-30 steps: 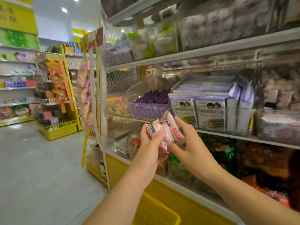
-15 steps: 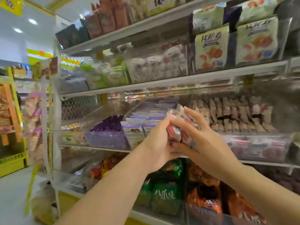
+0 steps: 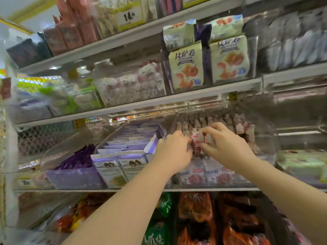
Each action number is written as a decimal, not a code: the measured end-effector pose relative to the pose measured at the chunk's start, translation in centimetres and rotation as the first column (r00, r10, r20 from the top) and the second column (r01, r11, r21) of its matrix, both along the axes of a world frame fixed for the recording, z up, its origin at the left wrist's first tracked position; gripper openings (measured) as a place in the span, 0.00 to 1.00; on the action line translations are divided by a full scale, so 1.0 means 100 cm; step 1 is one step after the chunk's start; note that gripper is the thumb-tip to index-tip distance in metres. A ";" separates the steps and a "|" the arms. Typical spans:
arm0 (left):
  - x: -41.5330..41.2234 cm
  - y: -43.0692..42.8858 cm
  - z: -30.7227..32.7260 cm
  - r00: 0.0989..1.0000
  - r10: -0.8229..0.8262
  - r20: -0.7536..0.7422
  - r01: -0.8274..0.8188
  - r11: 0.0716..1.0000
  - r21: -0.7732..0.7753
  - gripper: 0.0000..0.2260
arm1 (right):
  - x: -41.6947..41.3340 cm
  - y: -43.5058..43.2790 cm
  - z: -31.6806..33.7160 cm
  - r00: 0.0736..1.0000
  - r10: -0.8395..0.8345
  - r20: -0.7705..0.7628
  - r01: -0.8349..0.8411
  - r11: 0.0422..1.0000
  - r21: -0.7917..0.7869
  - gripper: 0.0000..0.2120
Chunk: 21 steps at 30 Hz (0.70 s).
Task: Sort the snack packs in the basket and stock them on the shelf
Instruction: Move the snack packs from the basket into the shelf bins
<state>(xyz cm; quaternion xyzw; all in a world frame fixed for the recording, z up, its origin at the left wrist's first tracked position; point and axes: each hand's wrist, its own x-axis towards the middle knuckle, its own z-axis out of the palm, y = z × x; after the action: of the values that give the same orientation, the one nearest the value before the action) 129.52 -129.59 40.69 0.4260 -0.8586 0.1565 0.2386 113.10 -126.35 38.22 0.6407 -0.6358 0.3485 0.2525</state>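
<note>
Both my hands reach into a clear shelf bin (image 3: 265, 142) on the middle shelf, which holds rows of small white-and-red snack packs. My left hand (image 3: 174, 150) and my right hand (image 3: 224, 147) grip a small bunch of the same white-and-red snack packs (image 3: 198, 138) between them, just above the front rows of the bin. My fingers hide the lower part of the bunch. The basket is out of view.
Left of that bin is a bin of purple-and-white boxes (image 3: 123, 156), then one with purple wrappers (image 3: 76, 165). Above, a shelf (image 3: 177, 98) carries cream pizza-roll bags (image 3: 187, 68). Below hang orange (image 3: 196, 209) and green bags (image 3: 159, 232).
My hands have carried the snack packs up and forward from in front of the shelf into the bin of matching packs. The view has swung up and right toward the shelves.
</note>
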 end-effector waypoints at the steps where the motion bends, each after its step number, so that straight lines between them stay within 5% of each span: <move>1: -0.001 -0.005 -0.002 1.000 0.010 0.030 -0.009 0.999 -0.050 0.15 | -0.001 -0.007 0.003 1.000 -0.006 -0.005 0.006 1.000 0.011 0.20; 5: -0.002 -0.022 -0.002 0.999 -0.045 -0.010 0.042 0.988 -0.152 0.23 | -0.001 -0.025 0.014 0.984 -0.100 -0.150 0.111 0.992 0.061 0.20; 8: -0.006 -0.029 0.001 0.999 -0.054 -0.004 0.053 0.988 -0.142 0.29 | -0.008 -0.034 0.019 0.962 -0.024 -0.272 0.100 0.958 0.268 0.30; 11: -0.012 -0.034 0.004 0.997 -0.073 0.030 0.076 0.990 -0.120 0.28 | -0.030 -0.027 0.024 0.976 0.180 -0.119 -0.111 0.891 0.439 0.41; 14: -0.016 -0.037 0.004 0.992 -0.082 0.099 0.097 0.982 -0.164 0.21 | -0.045 -0.017 0.024 0.963 0.269 0.031 -0.259 0.885 0.387 0.48; 21: -0.018 -0.046 0.002 0.988 -0.132 0.082 0.147 0.962 -0.230 0.16 | -0.034 -0.029 0.028 0.983 0.173 -0.060 -0.155 0.959 0.236 0.29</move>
<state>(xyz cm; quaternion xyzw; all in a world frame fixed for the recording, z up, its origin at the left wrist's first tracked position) 127.71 -134.21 40.89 0.3277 -0.8693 0.2539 0.2692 109.75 -129.28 41.04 0.7296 -0.6060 0.2662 0.1722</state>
